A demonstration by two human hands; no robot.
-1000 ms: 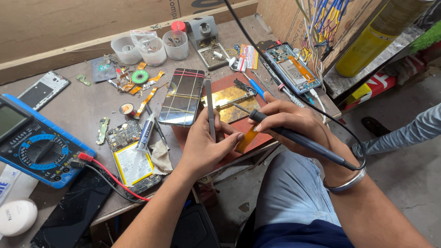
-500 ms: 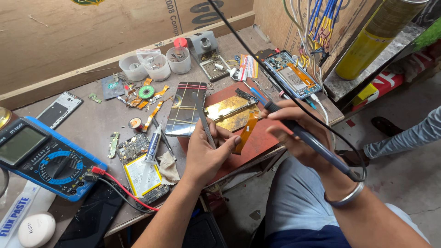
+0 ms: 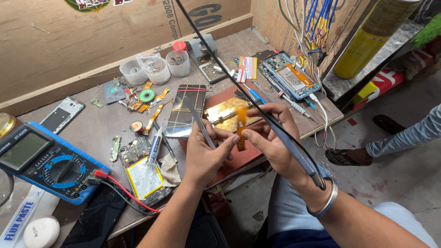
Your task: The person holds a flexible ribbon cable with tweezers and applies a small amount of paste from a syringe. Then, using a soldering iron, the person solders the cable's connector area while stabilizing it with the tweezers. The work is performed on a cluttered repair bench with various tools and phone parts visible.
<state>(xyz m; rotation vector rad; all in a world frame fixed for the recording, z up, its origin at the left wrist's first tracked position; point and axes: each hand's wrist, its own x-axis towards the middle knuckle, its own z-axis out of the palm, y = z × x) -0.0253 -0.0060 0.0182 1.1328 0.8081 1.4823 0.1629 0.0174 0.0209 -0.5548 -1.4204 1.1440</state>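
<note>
Left hand: the left hand [image 3: 204,154] was closed around a pair of metal tweezers [image 3: 198,120], whose tips pointed away over the phone screen panel [image 3: 185,110].
Right hand: the right hand [image 3: 271,138] gripped a dark soldering iron [image 3: 287,140] in its palm, the cable [image 3: 211,50] running up and away, while its fingertips pinched an orange flex ribbon [image 3: 240,126].
Flex ribbon: it hung upright between both hands, just above the near edge of the red mat [image 3: 239,156], in front of a gold-coloured phone frame [image 3: 225,114].
Surface: a worn grey surface [image 3: 92,128] carried everything.
Left side: a blue multimeter [image 3: 43,163] lay near the edge, its red lead [image 3: 124,193] running toward a small opened phone with a yellow battery [image 3: 144,177].
Far side: three clear plastic cups [image 3: 156,69] stood by the wooden wall, with loose orange ribbons and small parts beside them.
Right side: an opened phone with a blue board [image 3: 289,76] lay near the corner, under hanging coloured wires [image 3: 317,23].
Floor: another person's sandalled foot [image 3: 344,157] stood on the floor, well apart.
</note>
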